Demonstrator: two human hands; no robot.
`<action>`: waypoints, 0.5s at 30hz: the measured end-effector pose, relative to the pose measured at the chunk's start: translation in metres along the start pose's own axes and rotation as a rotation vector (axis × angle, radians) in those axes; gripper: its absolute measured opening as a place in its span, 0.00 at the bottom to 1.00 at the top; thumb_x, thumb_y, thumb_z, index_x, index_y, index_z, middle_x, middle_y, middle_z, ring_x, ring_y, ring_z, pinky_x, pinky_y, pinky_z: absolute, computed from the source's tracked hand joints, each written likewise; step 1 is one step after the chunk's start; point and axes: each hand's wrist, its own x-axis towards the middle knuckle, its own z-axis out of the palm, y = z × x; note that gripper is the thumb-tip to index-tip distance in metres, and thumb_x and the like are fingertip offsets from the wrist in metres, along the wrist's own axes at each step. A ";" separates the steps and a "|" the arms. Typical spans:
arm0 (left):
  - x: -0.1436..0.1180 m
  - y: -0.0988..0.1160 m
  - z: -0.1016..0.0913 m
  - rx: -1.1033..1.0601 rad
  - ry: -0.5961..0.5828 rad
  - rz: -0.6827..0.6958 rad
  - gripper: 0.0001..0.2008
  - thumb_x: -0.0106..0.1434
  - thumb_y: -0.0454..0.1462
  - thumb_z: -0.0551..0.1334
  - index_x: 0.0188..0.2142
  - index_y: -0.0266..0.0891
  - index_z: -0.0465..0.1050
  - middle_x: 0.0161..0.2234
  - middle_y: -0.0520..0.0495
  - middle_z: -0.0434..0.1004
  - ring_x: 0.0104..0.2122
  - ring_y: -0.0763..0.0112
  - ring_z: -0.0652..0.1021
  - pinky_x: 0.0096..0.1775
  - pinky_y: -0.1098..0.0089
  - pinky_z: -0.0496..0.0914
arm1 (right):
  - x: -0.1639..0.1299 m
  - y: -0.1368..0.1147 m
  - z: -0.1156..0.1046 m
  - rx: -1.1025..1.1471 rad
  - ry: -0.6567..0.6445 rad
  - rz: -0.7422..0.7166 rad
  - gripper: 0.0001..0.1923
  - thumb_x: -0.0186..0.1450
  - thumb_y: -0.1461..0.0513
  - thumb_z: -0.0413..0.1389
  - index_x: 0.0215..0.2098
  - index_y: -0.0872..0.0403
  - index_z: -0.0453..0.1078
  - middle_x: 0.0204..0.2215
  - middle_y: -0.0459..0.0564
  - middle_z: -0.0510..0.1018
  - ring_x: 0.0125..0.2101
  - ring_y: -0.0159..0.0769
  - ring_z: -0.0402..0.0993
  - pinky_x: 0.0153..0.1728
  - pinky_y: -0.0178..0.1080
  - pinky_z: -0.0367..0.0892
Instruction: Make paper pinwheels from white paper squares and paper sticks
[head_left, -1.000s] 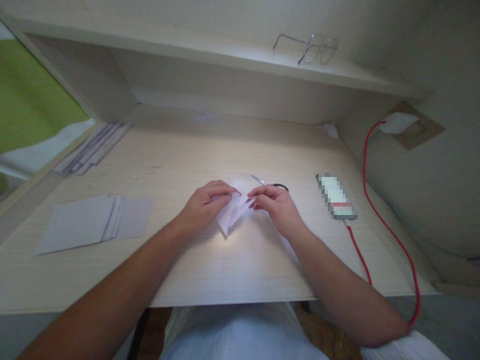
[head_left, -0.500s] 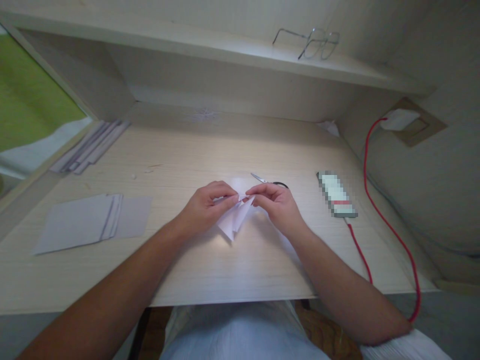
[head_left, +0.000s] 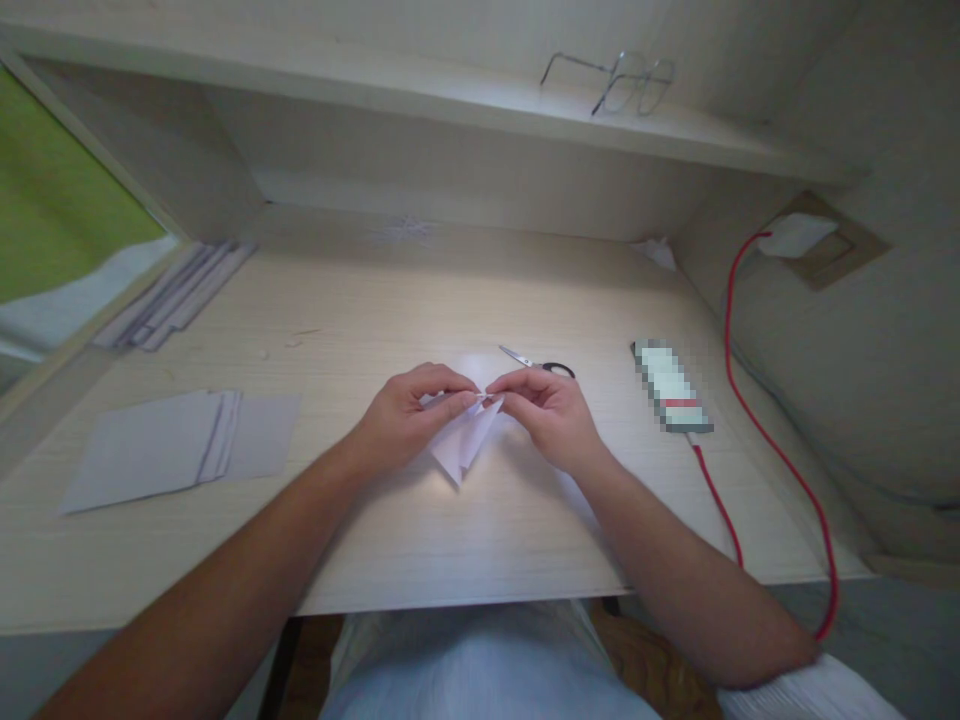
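A small white folded paper (head_left: 463, 440) sits at the middle of the wooden desk (head_left: 465, 530), its point aimed toward me. My left hand (head_left: 409, 415) pinches its upper left edge. My right hand (head_left: 547, 410) pinches the upper right edge, fingertips almost meeting those of the left hand. Both hands rest low over the desk. Just behind my right hand lie small scissors (head_left: 536, 363) with dark handles, touching nothing.
A stack of white sheets (head_left: 180, 445) lies at the left, paper strips (head_left: 176, 295) farther back left. A phone (head_left: 671, 388) on a red cable (head_left: 780, 460) lies at the right. Glasses (head_left: 622, 85) rest on the shelf above.
My fingertips have drawn closer together over the paper's top edge, and the paper has turned slightly. The view shifted a little downward.
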 end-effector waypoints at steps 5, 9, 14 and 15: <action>0.000 0.000 -0.001 -0.001 0.006 -0.016 0.09 0.67 0.44 0.66 0.38 0.43 0.84 0.37 0.48 0.83 0.39 0.66 0.79 0.42 0.66 0.70 | -0.002 0.003 0.001 -0.051 -0.003 -0.030 0.05 0.60 0.63 0.62 0.34 0.52 0.81 0.29 0.47 0.84 0.32 0.35 0.78 0.37 0.39 0.71; 0.000 0.002 -0.001 -0.022 -0.023 -0.020 0.10 0.68 0.44 0.65 0.36 0.42 0.83 0.37 0.47 0.83 0.39 0.66 0.79 0.42 0.67 0.69 | -0.003 0.004 0.000 -0.091 -0.012 -0.052 0.05 0.61 0.63 0.62 0.34 0.52 0.81 0.31 0.48 0.84 0.33 0.36 0.79 0.39 0.40 0.71; 0.001 0.004 -0.001 -0.061 -0.036 -0.044 0.11 0.67 0.44 0.65 0.34 0.41 0.83 0.35 0.47 0.82 0.37 0.66 0.79 0.40 0.67 0.69 | -0.004 0.003 -0.002 -0.085 -0.053 -0.045 0.05 0.63 0.64 0.61 0.35 0.51 0.81 0.32 0.48 0.84 0.34 0.37 0.79 0.40 0.40 0.72; 0.001 0.004 -0.001 -0.076 -0.040 -0.057 0.11 0.66 0.44 0.65 0.34 0.41 0.82 0.34 0.47 0.82 0.36 0.66 0.79 0.39 0.67 0.69 | -0.004 0.002 -0.002 -0.079 -0.063 -0.046 0.05 0.63 0.64 0.61 0.35 0.51 0.81 0.32 0.48 0.84 0.34 0.37 0.79 0.40 0.41 0.72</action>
